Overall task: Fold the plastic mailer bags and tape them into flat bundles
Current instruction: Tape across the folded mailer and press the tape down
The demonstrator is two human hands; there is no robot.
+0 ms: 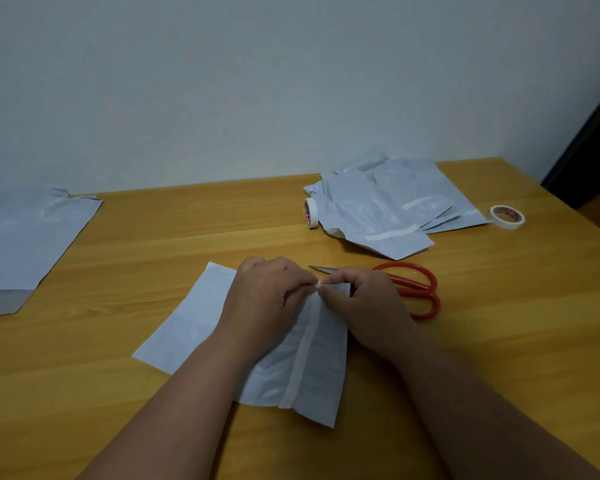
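Note:
A folded pale grey mailer bag lies flat on the wooden table in front of me. A strip of white tape runs along it from near edge to far edge. My left hand rests on the bag and pinches the far end of the tape. My right hand meets it there and pinches the same tape end at the bag's far edge. Both forearms cover part of the bag.
Red-handled scissors lie just behind my right hand. A pile of taped folded mailers sits at the back right, with one tape roll at its left and another at its right. Unfolded mailers lie at the far left.

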